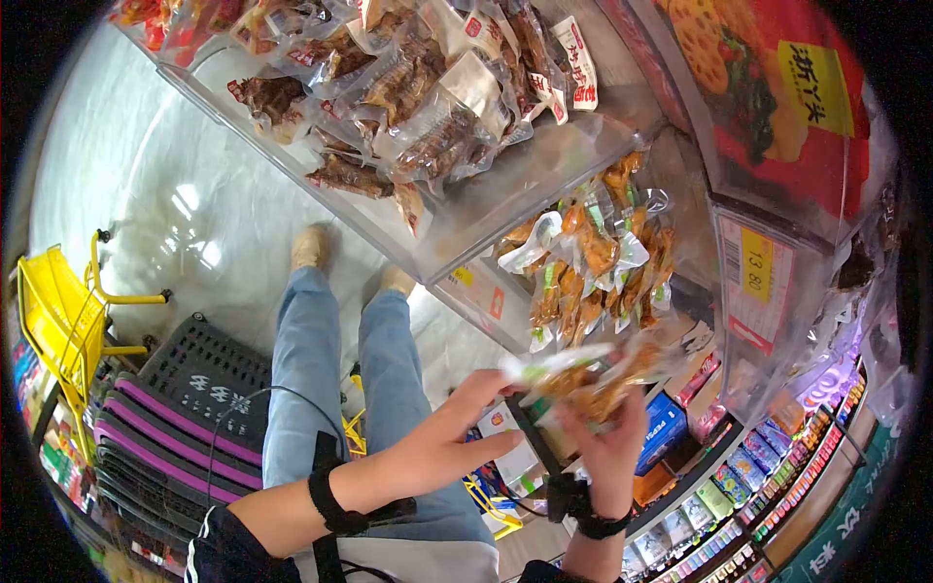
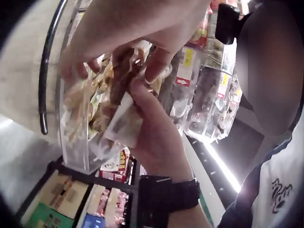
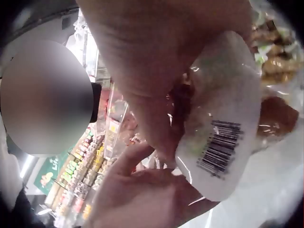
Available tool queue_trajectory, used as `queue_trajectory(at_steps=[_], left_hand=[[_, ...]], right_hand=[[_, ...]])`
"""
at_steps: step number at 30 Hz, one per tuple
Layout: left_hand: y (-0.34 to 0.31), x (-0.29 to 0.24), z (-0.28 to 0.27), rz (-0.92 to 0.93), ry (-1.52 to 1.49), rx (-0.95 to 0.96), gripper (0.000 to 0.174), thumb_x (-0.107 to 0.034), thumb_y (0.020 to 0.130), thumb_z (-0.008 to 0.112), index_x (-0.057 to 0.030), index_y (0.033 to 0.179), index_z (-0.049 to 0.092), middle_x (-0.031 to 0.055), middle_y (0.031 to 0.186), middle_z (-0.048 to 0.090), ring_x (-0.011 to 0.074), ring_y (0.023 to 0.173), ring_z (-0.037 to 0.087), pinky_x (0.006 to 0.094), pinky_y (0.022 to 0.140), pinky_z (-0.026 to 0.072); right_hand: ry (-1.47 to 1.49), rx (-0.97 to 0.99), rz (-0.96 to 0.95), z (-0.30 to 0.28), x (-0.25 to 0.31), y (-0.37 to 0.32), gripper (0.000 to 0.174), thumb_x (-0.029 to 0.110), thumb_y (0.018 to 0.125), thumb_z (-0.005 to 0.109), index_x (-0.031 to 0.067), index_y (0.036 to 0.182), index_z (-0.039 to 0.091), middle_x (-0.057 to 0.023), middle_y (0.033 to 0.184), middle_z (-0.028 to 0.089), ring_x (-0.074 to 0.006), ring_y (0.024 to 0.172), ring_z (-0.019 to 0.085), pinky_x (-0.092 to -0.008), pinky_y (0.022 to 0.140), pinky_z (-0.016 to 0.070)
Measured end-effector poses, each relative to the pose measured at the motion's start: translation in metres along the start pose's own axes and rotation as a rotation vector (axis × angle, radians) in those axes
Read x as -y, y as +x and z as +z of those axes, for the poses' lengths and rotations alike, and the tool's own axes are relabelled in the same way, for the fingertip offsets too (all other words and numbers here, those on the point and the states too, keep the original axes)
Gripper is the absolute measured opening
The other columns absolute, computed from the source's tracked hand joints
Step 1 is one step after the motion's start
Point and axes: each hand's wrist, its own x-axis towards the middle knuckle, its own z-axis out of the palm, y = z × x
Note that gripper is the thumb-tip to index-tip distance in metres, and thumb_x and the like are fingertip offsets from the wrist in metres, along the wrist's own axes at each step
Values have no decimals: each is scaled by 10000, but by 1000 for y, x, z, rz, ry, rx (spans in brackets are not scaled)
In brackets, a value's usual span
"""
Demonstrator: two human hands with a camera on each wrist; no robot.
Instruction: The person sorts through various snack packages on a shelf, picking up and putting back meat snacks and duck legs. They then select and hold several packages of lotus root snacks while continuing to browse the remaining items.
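My right hand [image 1: 607, 442] grips a clear vacuum pack of brown cooked meat [image 1: 593, 384], its thumb lying along the pack in the left wrist view. A white label with a barcode [image 3: 221, 147] covers one side of the pack. From the other side comes my left hand [image 1: 447, 437], its fingertips at the pack's edge and its thumb standing apart from them. Close up, the right hand [image 3: 166, 61] hides part of the meat, and the left hand [image 3: 142, 194] reaches below the label. Just beyond the hands, a clear bin holds similar packs [image 1: 593, 253].
A larger clear bin [image 1: 428, 255] holds dark meat packs [image 1: 418, 107]. Price tags [image 1: 758, 267] hang at right. Below are a blue box [image 1: 661, 432] and shelves of small packages [image 1: 748, 476]. A yellow metal frame [image 1: 63, 301] and stacked black-and-purple baskets [image 1: 165, 428] stand on the floor at left.
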Motion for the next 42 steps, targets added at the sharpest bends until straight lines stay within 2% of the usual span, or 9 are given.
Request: queue_trajectory(at_steps=[5,9,12,18,25,29,33,39,42], left_hand=[[1,-5,-3,-113,-60,99,386,-86,889,523,-49,1261,427,69,1243,466,169,1201,405,334,1016,292],[-4,2,-5,-156,-152,91,344,-82,897,500,-40,1234,446,64,1208,489,158,1177,425,330,1008,308],[-4,7,-12,-139,-112,77,327,-83,893,520,-52,1212,457,62,1186,504,161,1125,470,314,969,351],[-1,-21,-26,-76,-8,-42,285,-38,868,527,-16,1151,498,82,1128,543,182,1078,514,308,941,382],[14,-56,-32,339,843,-108,346,-23,730,601,-12,1072,552,135,1048,569,303,991,556,380,866,452],[30,-62,-24,473,1127,-51,337,-44,688,631,-19,1020,576,128,1035,572,300,985,559,393,851,466],[36,-62,-18,506,1195,31,328,-75,682,644,-29,1001,588,117,1061,563,301,1029,543,402,874,456],[56,-62,-7,649,1553,91,290,-161,728,575,-97,1007,616,57,1164,542,299,1244,375,489,1036,293],[77,-44,-5,614,1843,55,300,-168,752,535,-132,1037,619,42,1182,543,282,1277,337,496,1068,238]], right_hand=[[12,-259,-112,6,-10,47,462,143,673,791,-17,1012,522,-126,913,635,-185,821,614,-295,729,477],[191,-10,-223,35,-2,77,445,183,690,776,-14,1001,525,-158,913,634,-251,802,626,-332,707,482],[-65,143,-268,62,-7,102,447,237,700,754,-11,1000,535,-194,920,622,-338,816,612,-373,707,481],[-199,9,-411,50,8,87,400,195,723,722,11,1034,552,-181,946,617,-353,896,589,-394,753,474],[-208,-260,-173,20,-14,56,497,83,742,700,20,1175,465,-183,1144,556,-324,983,585,-366,849,455],[-52,-131,-202,15,-19,53,525,45,746,688,26,1212,449,-182,1221,487,-331,1058,531,-372,884,436],[-322,-115,-444,12,5,75,386,51,774,653,30,1140,530,-164,1214,497,-328,1085,504,-396,911,406],[-330,-258,-325,8,-5,97,375,115,788,641,38,1144,548,-181,1190,528,-333,1099,493,-428,937,368],[-346,-263,-455,23,-1,124,417,173,764,673,59,1147,556,-184,1159,553,-345,1092,499,-434,922,375]])
